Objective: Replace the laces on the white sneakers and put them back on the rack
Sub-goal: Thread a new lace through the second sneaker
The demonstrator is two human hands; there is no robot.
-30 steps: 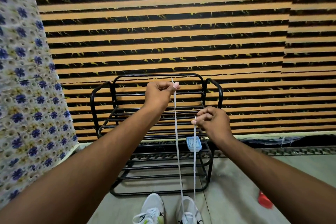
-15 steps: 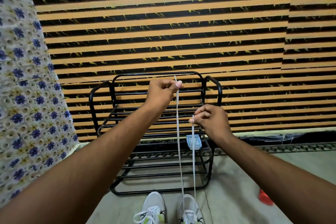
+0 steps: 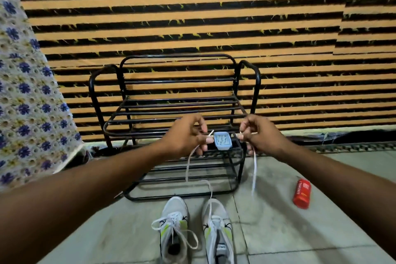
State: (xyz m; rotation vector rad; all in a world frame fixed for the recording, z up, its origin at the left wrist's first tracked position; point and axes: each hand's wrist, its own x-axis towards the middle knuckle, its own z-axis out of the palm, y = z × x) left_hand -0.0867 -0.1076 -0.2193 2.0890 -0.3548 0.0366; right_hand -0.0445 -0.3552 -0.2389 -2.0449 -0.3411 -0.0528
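- Both hands are clenched in a pinch. Your L hand [image 3: 188,135] grips one end of the white lace [image 3: 254,169] betw thumb and forefinger, and your R hand [image 3: 260,135] pinches the other end. The other fingers are curled in, holding nothing else.
- From the L hand the lace drops, loops slack, and enters the toe-end eyelets of the sneaker [image 3: 216,216] below. The R strand hangs blurred, so can't tell where it meets the shoe.
- The second sneaker [image 3: 174,210], just beside it, has a lace in w/ loose loops (untied, by the look).
- Both shoes stand on the floor [image 3: 278,231] in front of the black rack [image 3: 175,55], not on it yet.
- Risks:
  - Pull harder w/ one hand and the lace likely slides through, leaving uneven ends.
  - The slack loop could twist or snag on the rack's lower bars.
  - Your hands flank the small blue box [image 3: 222,140] on the rack, so a careless tug could knock it off.
- Further out: a red can [image 3: 302,194] lies on the floor, well apart. A striped cloth [image 3: 192,17] hangs behind the rack, and a floral cloth [image 3: 25,103] is at the left.
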